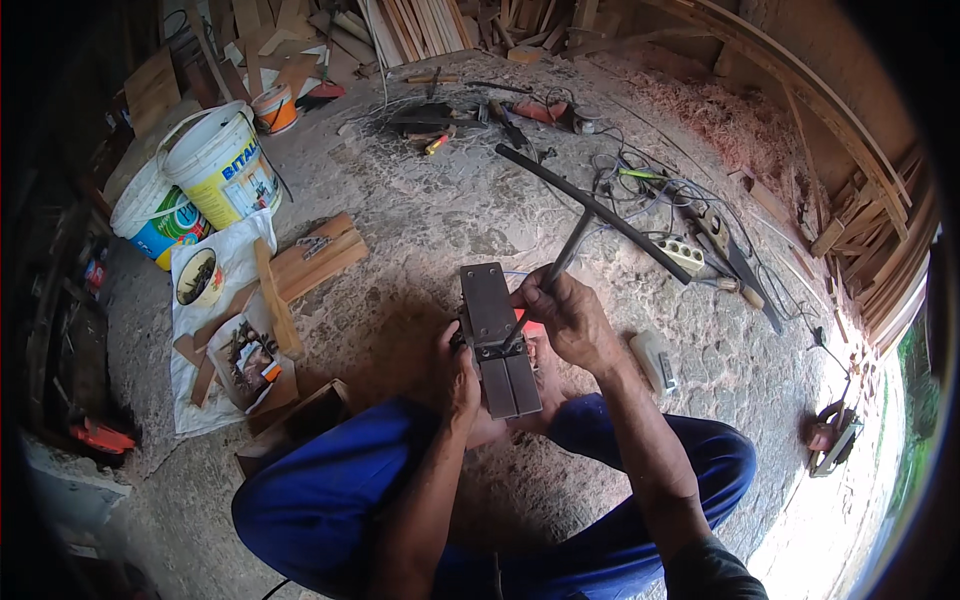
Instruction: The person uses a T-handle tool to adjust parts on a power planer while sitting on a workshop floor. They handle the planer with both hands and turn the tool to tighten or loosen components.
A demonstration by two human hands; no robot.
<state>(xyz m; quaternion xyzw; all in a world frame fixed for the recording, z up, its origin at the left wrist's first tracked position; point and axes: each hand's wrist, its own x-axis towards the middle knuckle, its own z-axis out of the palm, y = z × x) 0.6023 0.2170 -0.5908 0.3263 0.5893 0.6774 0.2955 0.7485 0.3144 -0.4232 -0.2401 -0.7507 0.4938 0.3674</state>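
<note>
An electric hand planer (488, 300) stands upside down between my legs, its flat dark sole facing up and a groove in its nearer plate. My left hand (460, 368) is wrapped round the planer's left side; some of its fingers are hidden beneath. In my right hand (572, 318) is the shaft of a T-handle wrench (577, 243). The wrench leans up to the right, its long crossbar above the hand. Its lower end meets the gap between the two sole plates; the exact contact is too small to make out.
Two large plastic buckets (222, 165) stand at the left, beside a white cloth (195, 410) with wood pieces and small containers. A white box-shaped object (653, 362) lies right of my hand. Further right are a power strip (680, 254), tangled cables and a handsaw (745, 268).
</note>
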